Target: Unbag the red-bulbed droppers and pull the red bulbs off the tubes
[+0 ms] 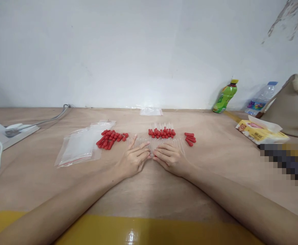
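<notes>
My left hand point(135, 159) lies low over a row of thin clear glass tubes point(143, 140), its little finger spread away and the other fingertips drawn together. Facing it, my right hand point(173, 157) has its fingers bunched over the same row, fingertips almost meeting the left ones. A bit of a red rubber bulb point(155, 156) shows under the right fingertips; what the left fingertips hold is hidden. Just beyond are glass droppers with red bulbs point(161, 132), bulbs toward me. Loose red bulbs point(109, 139) are heaped to the left, and several more red bulbs point(190, 139) lie right.
Clear zip bags point(77, 148) lie left of the bulbs, and another small bag point(151, 111) by the wall. A power strip point(23, 136) with cables is far left. At right stand a green bottle point(224, 98), a water bottle point(261, 98), a tissue pack point(262, 132) and a beige bag point(292, 105).
</notes>
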### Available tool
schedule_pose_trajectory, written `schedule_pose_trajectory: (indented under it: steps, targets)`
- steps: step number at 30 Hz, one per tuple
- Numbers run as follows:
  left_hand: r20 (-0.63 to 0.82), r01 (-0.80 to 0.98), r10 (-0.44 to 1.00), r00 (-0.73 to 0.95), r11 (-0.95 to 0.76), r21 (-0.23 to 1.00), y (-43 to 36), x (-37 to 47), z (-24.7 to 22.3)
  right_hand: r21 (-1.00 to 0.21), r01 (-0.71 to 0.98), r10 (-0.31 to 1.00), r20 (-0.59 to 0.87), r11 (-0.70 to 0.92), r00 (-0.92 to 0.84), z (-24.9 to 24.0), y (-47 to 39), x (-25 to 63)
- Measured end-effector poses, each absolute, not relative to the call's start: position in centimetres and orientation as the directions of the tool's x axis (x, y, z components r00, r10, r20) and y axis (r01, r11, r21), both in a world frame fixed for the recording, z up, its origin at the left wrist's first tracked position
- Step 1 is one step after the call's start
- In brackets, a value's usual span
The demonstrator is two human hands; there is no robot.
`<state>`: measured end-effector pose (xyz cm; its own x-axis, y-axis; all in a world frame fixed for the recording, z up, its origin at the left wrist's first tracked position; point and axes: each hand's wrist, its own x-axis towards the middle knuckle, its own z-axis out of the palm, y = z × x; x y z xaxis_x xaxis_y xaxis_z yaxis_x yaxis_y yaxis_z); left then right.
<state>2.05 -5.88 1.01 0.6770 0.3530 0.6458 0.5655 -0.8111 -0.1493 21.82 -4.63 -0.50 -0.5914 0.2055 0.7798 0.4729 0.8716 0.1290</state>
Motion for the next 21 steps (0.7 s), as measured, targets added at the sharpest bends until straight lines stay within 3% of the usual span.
schedule_pose_trajectory:
  steps: [12, 21]
  targets:
    - [0.69, 0.506, 0.296, 0.66, -0.854, -0.118, -5.6, 1.9, 0.7, 0.286, 0.46, 0.062, 0.793, 0.841, -0.606, -0.4, -4.6, 22.6]
    - [0.676, 0.502, 0.308, 0.669, -0.858, -0.106, -5.9, 1.6, 0.6, 0.352, 0.443, 0.025, 0.76, 0.825, -0.649, -0.2, -5.0, 23.1]
